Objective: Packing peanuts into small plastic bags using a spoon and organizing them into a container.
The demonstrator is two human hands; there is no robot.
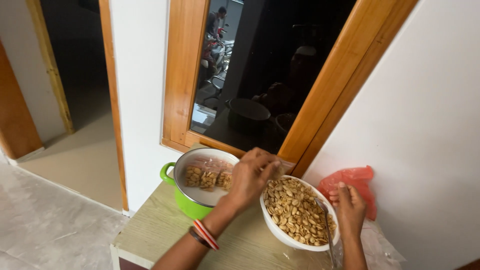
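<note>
Peanuts point(295, 210) fill white bowl point(280, 232), right hand point(350, 207) at rim

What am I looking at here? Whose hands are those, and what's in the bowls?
This picture comes from a small camera worn on a person's head, so you look down at that person's own two arms. The left hand, with bangles on its wrist, reaches over the edge of a white bowl full of peanuts, fingers pinched together; what they pinch is too small to tell. The right hand rests on the bowl's far rim, beside a metal spoon lying in the nuts. Next to it stands a green pot holding squares of peanut candy. Everything sits on a pale wooden table. A red plastic bag lies by the wall.
</note>
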